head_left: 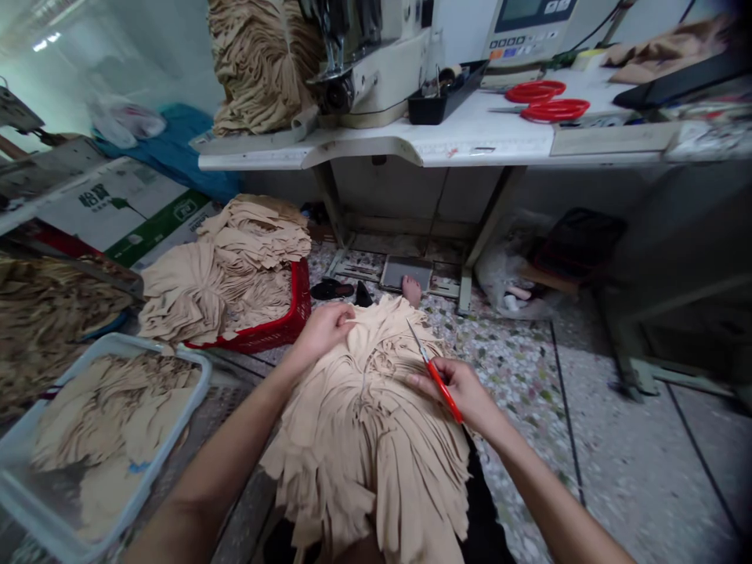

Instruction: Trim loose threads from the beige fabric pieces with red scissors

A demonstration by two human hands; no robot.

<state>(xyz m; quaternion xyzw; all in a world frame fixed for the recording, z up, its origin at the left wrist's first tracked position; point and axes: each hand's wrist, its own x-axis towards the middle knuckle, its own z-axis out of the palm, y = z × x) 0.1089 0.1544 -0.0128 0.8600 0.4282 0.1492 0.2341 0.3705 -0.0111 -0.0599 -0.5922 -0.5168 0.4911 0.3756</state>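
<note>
A thick bundle of beige fabric pieces (352, 423) lies across my lap, its layers fanned out around a gathered middle. My left hand (326, 329) is closed on the upper left edge of the bundle, pinching the cloth. In my right hand (461, 388) are scissors with red handles (440, 384). Their metal blades point up and left over the right side of the fabric, and the fingers are wrapped round the handles. Whether the right fingertips also grip some cloth I cannot tell.
To the left stand a red basket (301, 301) and a clear plastic bin (203, 368), both holding beige fabric. Ahead, a white sewing table (493, 145) carries a sewing machine (388, 78), a fabric stack (258, 70), a black tray (427, 110) and red-handled scissors (555, 110).
</note>
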